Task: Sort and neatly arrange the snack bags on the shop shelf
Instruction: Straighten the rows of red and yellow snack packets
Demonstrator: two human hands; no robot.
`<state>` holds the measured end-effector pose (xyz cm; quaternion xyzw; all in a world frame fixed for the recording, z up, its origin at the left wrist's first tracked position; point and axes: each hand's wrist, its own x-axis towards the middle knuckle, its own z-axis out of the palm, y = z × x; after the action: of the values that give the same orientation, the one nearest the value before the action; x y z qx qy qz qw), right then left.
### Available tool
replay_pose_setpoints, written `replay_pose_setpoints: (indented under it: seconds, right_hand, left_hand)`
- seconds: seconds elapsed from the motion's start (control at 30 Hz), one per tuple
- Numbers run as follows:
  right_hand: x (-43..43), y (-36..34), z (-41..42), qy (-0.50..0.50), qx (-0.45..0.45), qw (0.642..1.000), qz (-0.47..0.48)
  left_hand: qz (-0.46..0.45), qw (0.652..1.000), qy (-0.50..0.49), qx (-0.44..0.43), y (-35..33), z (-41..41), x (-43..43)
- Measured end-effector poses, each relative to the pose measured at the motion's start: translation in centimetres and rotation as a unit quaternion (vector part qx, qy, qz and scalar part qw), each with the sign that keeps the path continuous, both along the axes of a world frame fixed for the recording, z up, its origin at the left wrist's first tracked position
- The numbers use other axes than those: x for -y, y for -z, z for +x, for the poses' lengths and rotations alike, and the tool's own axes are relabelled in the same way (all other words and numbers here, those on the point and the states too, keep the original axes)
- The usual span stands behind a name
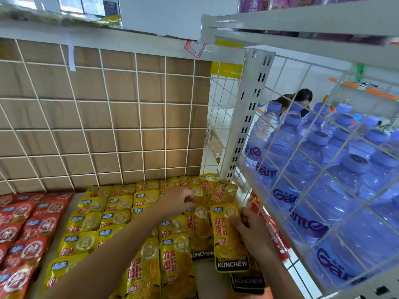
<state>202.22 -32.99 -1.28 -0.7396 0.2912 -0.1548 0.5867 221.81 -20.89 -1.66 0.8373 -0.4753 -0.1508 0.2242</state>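
Observation:
Several yellow snack bags (114, 216) lie in overlapping rows on the white shelf (207, 277). My right hand (248, 231) grips a small stack of yellow bags (228, 238) at the shelf's right side, thumb across the top bag's front. Reaching across from the left, my left hand (179, 201) pinches the top edge of a yellow bag (198, 221) in the row beside that stack. Red snack bags (23, 229) fill the shelf's left part.
A white wire grid (108, 117) with brown cardboard behind it backs the shelf. On the right, a wire divider (313, 190) separates several blue water bottles (323, 169). Another shelf (280, 24) hangs overhead. Two people are visible far behind the bottles.

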Motion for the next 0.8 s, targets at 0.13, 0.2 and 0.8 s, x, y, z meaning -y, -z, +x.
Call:
replay_pose_setpoints:
  seconds: [0.13, 0.2, 0.8]
  right_hand:
    - [0.0, 0.1, 0.1, -0.010, -0.001, 1.000, -0.003]
    - [0.0, 0.0, 0.2, -0.013, 0.001, 1.000, -0.002]
    - [0.1, 0.3, 0.6, -0.026, -0.022, 0.999, -0.023]
  left_hand:
    - [-0.013, 1.000, -0.018, -0.006, 0.4, 0.8, 0.3]
    - [-0.019, 1.000, -0.017, -0.012, 0.4, 0.9, 0.3]
    - [-0.049, 0.996, -0.033, -0.061, 0.8, 1.9, 0.8]
